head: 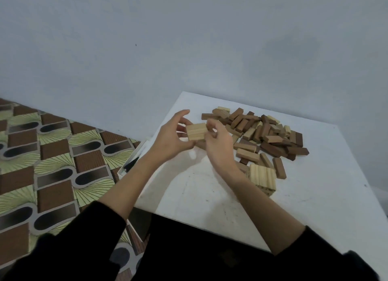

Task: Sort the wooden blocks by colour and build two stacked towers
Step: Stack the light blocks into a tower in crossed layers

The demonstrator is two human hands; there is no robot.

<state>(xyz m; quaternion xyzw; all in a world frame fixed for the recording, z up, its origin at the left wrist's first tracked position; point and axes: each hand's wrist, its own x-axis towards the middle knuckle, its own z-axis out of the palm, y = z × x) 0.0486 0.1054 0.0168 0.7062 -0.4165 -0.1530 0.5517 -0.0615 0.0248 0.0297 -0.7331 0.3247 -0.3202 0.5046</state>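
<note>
Fingers [182, 114] of the left hand [170, 140] and of the right hand [218, 146] are curled round one small bundle of light blocks [196, 132], held between the two hands above the desk [315, 196]. The bundle shows three pale blocks side by side on its upper face; whether more lie beneath cannot be told. Left thumb and fingers clamp its left end, right fingers pinch its right side.

Right of the fingers lies one loose heap of wooden blocks [260, 131], dark brown and pale pieces mixed and overlapping; an exact count is not possible, though it runs to several dozen. Nearer the person than the heap, beside the right forearm, stands one low tower of light blocks [262, 178], its top layer showing about four pale blocks laid parallel, with at least one layer under it. One dark block [279, 168] lies just beside that tower, on its far-right side.

Desk surface is white, scuffed and marked with dark specks. Left of the fingers, below desk level, the floor [52, 165] carries a patterned covering in brown, green and black. One white box edge [134, 161] shows beside the desk. Wall [189, 39] behind is plain pale grey-blue. Two black sleeves [94, 238] are in view.
</note>
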